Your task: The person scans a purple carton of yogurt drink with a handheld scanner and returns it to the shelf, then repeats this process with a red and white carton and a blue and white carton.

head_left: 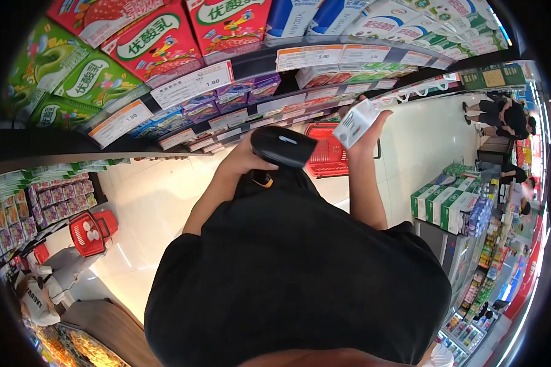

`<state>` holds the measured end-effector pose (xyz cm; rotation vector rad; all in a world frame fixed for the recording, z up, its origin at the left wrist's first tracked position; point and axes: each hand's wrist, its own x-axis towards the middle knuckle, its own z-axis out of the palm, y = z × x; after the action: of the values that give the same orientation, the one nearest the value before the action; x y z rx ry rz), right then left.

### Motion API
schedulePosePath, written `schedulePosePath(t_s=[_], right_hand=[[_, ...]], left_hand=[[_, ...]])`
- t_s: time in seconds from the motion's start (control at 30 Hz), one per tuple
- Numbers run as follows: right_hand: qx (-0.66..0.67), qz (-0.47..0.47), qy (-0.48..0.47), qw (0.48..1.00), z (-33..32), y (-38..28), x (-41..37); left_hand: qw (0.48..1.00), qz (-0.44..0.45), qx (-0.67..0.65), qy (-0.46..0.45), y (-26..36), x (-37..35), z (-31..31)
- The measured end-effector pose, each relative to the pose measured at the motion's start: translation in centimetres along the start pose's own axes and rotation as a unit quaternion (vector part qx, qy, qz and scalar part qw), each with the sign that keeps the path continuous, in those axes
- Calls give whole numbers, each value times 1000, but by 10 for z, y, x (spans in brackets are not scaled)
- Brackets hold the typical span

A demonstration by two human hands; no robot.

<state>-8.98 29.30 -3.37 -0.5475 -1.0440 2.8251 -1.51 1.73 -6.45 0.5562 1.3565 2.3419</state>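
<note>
My left hand is closed around a black handheld barcode scanner, held in front of my chest with its head angled to the right. Below the head a small orange part shows. In my right hand is a small white carton with fine grey print on the side that faces me. The carton is tilted, and a little space separates it from the scanner. Part of my right hand is hidden behind it. Both hands are just below the front edges of the shelves.
Red and green drink cartons fill the upper shelf, above price labels. A red shopping basket is on the floor beyond my hands. Another red basket is at left near a person. Stacked green-and-white boxes stand at right, with several people beyond.
</note>
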Motion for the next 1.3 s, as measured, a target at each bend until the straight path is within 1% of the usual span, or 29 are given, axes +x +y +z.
schedulePosePath(t_s=[0.03, 0.07, 0.1, 0.13, 0.2, 0.23, 0.27, 0.33, 0.37, 0.4, 0.47, 0.53, 0.6, 0.63, 0.67, 0.73, 0.77, 0.8, 0.87, 0.9, 0.93, 1.0, 1.03, 1.07, 1.13, 1.17, 1.2, 1.27, 1.3], right_hand=[[75, 62, -101, 990, -4, 6, -2], [147, 120, -198, 962, -11, 11, -5], [211, 180, -247, 929, 3, 13, -13], [251, 209, -291, 899, 7, 17, -14], [225, 214, -329, 892, 16, 18, -22], [217, 213, -353, 885, 16, 20, -21], [218, 213, -353, 885, 17, 21, -22], [239, 230, -364, 870, 21, 23, -23], [243, 239, -327, 881, 21, 25, -23], [243, 243, -329, 879, 25, 25, -25], [219, 223, -287, 906, 36, 25, -30], [169, 184, -282, 926, 40, 34, -26], [88, 123, -248, 957, 41, 50, -20], [43, 53, -242, 968, 46, 56, -19], [15, 20, -193, 981, 49, 60, -21], [-95, -68, -140, 983, 42, 68, -19], [-194, -142, -139, 961, 38, 72, -19], [-193, -144, -138, 961, 39, 74, -21], [-278, -122, -71, 950, 39, 76, -30], [-278, -124, -71, 950, 38, 77, -34], [-249, -78, -92, 961, 34, 81, -36], [-189, 15, -133, 973, 33, 85, -45], [-256, -44, -165, 952, 35, 85, -51], [-255, -46, -164, 952, 36, 80, -57], [-295, 70, -213, 929, 53, 55, -69], [-320, 82, -247, 911, 57, 41, -66], [-317, 57, -268, 908, 51, 38, -60], [-344, -56, -261, 900, 59, 24, -61], [-371, -133, -233, 889, 61, 19, -57]], left_hand=[[996, -33, -78, 22, -3, -3, -4], [984, -68, -157, 43, -6, -6, -6], [986, -42, -158, 10, -13, -6, -11], [986, -48, -162, 5, -8, -4, -3], [990, -13, -138, -16, 7, -1, 8], [988, -28, -150, -25, 7, -1, 6], [988, -29, -149, -25, 4, -1, 7], [987, -17, -150, 54, 1, -3, 10], [986, -25, -161, 35, 2, -2, 7], [986, -22, -159, 39, -1, -3, 3], [984, -34, -168, 49, -15, -7, -9], [982, -18, -185, 45, -19, -3, -6], [959, -104, -246, 91, -21, 1, 2], [947, -106, -271, 135, 4, 7, 24], [948, -106, -270, 130, 0, 7, 21], [912, -95, -366, 161, -2, 7, 15], [917, -87, -360, 150, -3, 4, 14], [918, -88, -358, 148, -2, 2, 18], [933, -83, -319, 142, -1, 0, 24], [938, -80, -301, 154, -3, 0, 22], [938, -79, -300, 153, -5, 0, 21], [938, -62, -273, 205, -5, 1, 20], [935, -47, -277, 218, 1, 2, 23], [935, -48, -277, 216, -1, 2, 21], [955, -12, -197, 222, -4, 1, 15], [958, -13, -183, 221, -6, 1, 15], [960, -16, -170, 220, -8, 1, 17], [983, 57, -97, 143, 19, 14, 32], [987, 94, -74, 104, 25, 19, 32]])
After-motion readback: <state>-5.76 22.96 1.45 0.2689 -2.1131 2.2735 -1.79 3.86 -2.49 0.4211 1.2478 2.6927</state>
